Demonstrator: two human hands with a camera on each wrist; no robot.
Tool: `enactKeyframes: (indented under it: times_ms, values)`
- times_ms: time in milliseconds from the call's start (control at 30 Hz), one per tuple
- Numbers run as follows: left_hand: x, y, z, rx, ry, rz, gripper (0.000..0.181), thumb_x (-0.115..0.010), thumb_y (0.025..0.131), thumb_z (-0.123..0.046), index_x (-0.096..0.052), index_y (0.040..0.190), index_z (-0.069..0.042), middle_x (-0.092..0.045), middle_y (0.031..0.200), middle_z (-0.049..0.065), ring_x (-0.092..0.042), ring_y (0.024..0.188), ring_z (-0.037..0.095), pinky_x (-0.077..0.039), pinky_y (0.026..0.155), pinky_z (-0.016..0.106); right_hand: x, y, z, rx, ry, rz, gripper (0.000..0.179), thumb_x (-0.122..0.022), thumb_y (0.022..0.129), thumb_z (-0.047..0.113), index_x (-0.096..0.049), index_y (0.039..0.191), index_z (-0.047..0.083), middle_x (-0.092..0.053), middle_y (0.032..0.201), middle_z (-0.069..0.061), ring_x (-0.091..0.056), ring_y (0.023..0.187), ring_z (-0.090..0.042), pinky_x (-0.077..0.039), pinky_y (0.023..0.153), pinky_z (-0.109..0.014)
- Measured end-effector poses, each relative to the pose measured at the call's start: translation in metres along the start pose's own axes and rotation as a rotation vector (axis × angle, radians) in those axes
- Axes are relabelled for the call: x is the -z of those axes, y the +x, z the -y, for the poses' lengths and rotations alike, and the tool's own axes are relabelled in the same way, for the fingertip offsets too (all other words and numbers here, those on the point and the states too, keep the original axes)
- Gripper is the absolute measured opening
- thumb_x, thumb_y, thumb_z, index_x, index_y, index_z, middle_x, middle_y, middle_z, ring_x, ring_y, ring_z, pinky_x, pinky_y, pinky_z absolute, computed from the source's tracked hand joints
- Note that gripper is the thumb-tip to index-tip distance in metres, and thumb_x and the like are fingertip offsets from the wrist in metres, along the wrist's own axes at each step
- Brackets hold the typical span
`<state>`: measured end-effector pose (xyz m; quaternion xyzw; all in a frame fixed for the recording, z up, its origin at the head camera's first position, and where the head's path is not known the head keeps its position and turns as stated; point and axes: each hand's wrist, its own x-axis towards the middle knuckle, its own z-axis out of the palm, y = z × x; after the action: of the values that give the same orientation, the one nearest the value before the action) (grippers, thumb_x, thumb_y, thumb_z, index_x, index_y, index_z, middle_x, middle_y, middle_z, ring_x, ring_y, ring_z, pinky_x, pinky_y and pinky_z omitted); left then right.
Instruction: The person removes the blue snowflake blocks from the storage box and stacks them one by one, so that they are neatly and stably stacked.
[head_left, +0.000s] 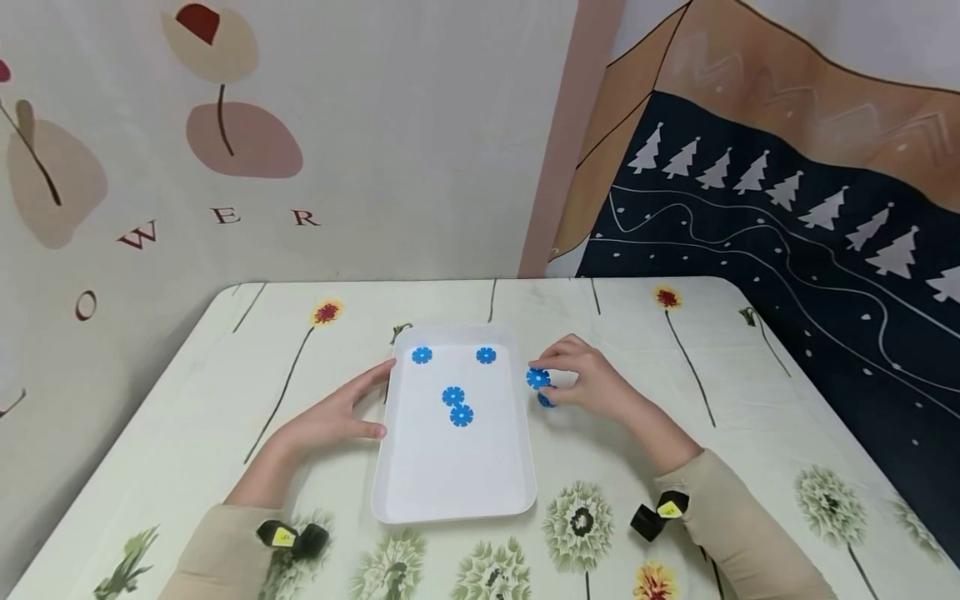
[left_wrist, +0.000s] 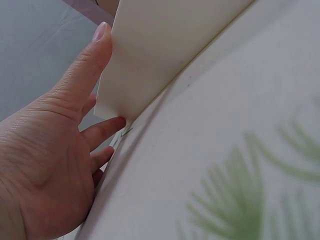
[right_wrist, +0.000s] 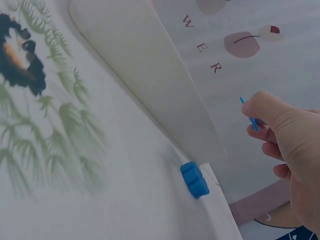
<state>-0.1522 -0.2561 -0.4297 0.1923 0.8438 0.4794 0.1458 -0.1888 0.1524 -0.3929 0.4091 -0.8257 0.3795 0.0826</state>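
Observation:
My left hand point(head_left: 330, 423) is at the left side of a white tray point(head_left: 450, 483), thumb and fingers spread. In the left wrist view its thumb and a fingertip meet the tray's outer wall point(left_wrist: 150, 55). My right hand point(head_left: 588, 382), just off the tray's right side, pinches a blue notched disc point(head_left: 537, 377), seen edge-on in the right wrist view as a thin blue disc point(right_wrist: 249, 114) between thumb and fingers. Below it a second blue piece point(right_wrist: 194, 180) lies on the table close to the tray, partly hidden by my hand in the head view.
Inside the tray, one blue disc point(head_left: 422, 355) lies at the back left and another point(head_left: 486, 356) at the back right. Two more, an upper disc point(head_left: 453, 396) and a lower disc point(head_left: 461, 415), meet near the middle. A flower-print cloth point(head_left: 622, 467) covers the table.

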Motion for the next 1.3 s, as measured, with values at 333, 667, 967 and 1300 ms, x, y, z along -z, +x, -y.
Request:
enactKeyframes:
  times_ms: [333, 667, 967, 1300]
  values:
    - [-0.001, 0.000, -0.002, 0.005, -0.001, -0.001, 0.100, -0.083, 0.075, -0.023, -0.021, 0.153, -0.013, -0.023, 0.155, 0.016, -0.014, 0.142, 0.037, -0.010, 0.108, 0.062, 0.002, -0.015, -0.012, -0.067, -0.025, 0.024, 0.032, -0.078, 0.076, 0.002, -0.072, 0.107, 0.000, -0.066, 0.101, -0.005, -0.054, 0.099, -0.023, -0.048, 0.083, -0.038]
    - [-0.001, 0.000, -0.001, 0.001, 0.002, 0.000, 0.100, -0.083, 0.075, -0.024, -0.021, 0.153, -0.014, -0.023, 0.155, 0.015, -0.014, 0.142, 0.036, -0.011, 0.108, 0.062, 0.000, -0.029, -0.026, -0.076, -0.008, 0.028, 0.030, -0.077, 0.077, 0.002, -0.073, 0.107, 0.001, -0.066, 0.104, -0.005, -0.054, 0.100, -0.023, -0.047, 0.084, -0.039]
    - [-0.001, 0.000, -0.004, 0.008, -0.004, -0.002, 0.101, -0.083, 0.074, -0.024, -0.021, 0.153, -0.013, -0.022, 0.155, 0.016, -0.014, 0.142, 0.037, -0.010, 0.108, 0.063, -0.004, -0.032, -0.032, -0.071, 0.001, 0.033, 0.030, -0.079, 0.075, 0.000, -0.073, 0.105, 0.002, -0.068, 0.104, -0.006, -0.055, 0.100, -0.022, -0.047, 0.085, -0.038]
    - [0.000, 0.000, -0.002, -0.003, -0.009, 0.000, 0.101, -0.083, 0.074, -0.023, -0.021, 0.153, -0.014, -0.022, 0.156, 0.014, -0.015, 0.142, 0.035, -0.011, 0.108, 0.062, -0.009, -0.033, -0.036, -0.063, 0.020, 0.042, 0.027, -0.079, 0.077, 0.001, -0.074, 0.103, 0.001, -0.068, 0.106, -0.006, -0.054, 0.098, -0.022, -0.047, 0.083, -0.032]
